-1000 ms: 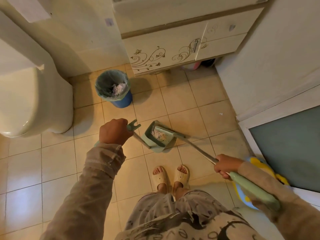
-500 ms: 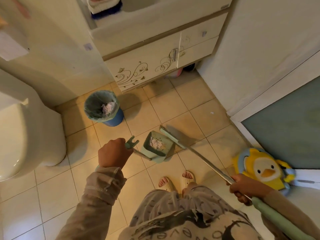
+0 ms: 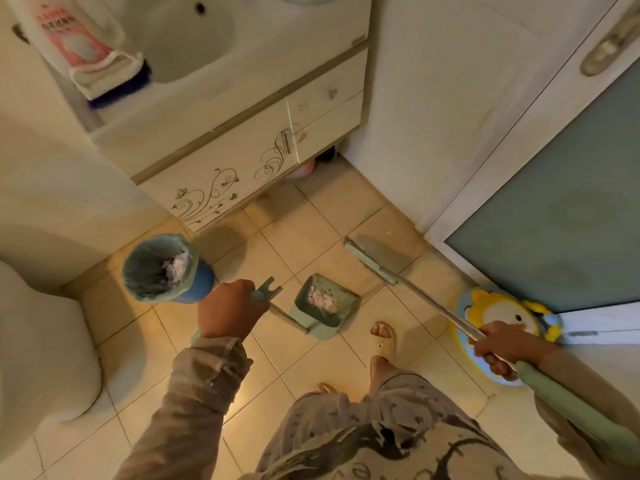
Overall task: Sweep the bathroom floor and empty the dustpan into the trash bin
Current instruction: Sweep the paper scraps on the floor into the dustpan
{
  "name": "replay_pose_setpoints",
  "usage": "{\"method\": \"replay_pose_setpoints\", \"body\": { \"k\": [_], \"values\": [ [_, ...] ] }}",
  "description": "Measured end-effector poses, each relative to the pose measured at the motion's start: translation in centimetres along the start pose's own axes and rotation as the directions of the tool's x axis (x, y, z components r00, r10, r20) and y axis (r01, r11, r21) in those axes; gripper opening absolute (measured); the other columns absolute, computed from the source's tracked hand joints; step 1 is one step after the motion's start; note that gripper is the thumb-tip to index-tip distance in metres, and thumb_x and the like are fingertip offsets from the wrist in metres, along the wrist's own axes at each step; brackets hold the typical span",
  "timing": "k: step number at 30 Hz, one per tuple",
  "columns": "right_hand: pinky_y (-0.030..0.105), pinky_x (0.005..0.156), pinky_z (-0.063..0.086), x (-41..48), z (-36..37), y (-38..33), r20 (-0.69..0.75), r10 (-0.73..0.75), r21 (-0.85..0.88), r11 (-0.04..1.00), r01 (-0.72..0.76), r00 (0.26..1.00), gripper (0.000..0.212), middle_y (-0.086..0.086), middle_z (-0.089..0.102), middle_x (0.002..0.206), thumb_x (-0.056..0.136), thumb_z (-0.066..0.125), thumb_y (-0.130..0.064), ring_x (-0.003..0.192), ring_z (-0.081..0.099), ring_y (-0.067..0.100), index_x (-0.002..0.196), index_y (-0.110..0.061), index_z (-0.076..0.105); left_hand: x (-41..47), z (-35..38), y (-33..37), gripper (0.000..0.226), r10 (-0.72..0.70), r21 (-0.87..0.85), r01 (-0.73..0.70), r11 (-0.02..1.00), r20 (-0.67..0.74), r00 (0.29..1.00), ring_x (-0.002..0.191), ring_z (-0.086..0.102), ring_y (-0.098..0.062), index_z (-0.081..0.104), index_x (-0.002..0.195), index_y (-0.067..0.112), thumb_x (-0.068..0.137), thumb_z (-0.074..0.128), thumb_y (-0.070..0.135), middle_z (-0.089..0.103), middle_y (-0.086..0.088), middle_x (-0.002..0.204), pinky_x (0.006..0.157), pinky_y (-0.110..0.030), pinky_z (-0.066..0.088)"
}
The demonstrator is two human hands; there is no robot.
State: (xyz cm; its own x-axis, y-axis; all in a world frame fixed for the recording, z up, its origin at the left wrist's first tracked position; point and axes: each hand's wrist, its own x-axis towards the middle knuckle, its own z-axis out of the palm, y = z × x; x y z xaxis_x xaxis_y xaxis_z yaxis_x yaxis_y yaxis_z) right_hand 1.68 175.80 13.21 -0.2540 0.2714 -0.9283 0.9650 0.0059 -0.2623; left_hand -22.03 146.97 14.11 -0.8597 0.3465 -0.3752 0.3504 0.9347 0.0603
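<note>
Hands (image 3: 231,311) (image 3: 498,344) grip dustpan (image 3: 320,306) and broom (image 3: 372,263); bin (image 3: 166,268) apparently nearby.

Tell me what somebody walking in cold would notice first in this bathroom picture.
Probably the green dustpan in the middle of the tiled floor, with a wad of pale litter in it, its long handle gripped by the left hand. Just left of it stands the blue trash bin, lined and partly filled. On the right, the right hand holds the broom, and a yellow duck toy lies by the door.

bin (image 3: 162,268) left of dustpan (image 3: 322,306), broom (image 3: 372,263) right
</note>
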Motion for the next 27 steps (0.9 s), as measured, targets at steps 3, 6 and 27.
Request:
{"method": "replay_pose_setpoints", "body": {
  "k": [3,6,27],
  "values": [
    [0.019,0.040,0.030,1.2,-3.1,-0.7,-0.023,0.010,0.029,1.000,-0.010,1.000,0.033,0.006,0.036,0.044,0.091,0.045,0.004,0.024,0.034,0.010,0.062,-0.006,0.035,1.9,-0.4,3.1,0.029,0.013,-0.002,-0.013,1.000,0.019,1.000,0.085,0.066,-0.025,0.068,0.096,0.015,0.088,0.056,0.040,0.071,-0.006,0.090,0.071,-0.030,0.052],
    [0.016,0.039,0.030,2.7,-6.2,-1.8,-0.080,0.000,0.013,1.000,0.001,0.997,0.041,0.008,0.031,0.044,0.091,0.044,0.006,0.029,0.031,0.013,0.055,-0.009,0.030,3.9,-0.8,5.8,0.029,0.016,0.009,-0.016,1.000,0.017,1.000,0.086,0.067,-0.023,0.068,0.098,0.016,0.089,0.055,0.041,0.071,-0.005,0.091,0.073,-0.030,0.053],
    [0.007,0.042,0.043,5.8,-9.1,-11.2,-0.037,0.069,-0.573,0.816,-0.078,0.997,0.041,-0.001,0.056,0.027,0.094,0.035,-0.006,0.028,0.054,-0.005,0.063,0.001,0.060,10.3,-3.3,11.7,0.026,0.100,0.064,-0.106,0.992,0.097,0.990,0.087,0.062,-0.019,0.065,0.101,0.017,0.088,0.058,0.038,0.066,-0.002,0.092,0.077,-0.030,0.049]
  ]
}}
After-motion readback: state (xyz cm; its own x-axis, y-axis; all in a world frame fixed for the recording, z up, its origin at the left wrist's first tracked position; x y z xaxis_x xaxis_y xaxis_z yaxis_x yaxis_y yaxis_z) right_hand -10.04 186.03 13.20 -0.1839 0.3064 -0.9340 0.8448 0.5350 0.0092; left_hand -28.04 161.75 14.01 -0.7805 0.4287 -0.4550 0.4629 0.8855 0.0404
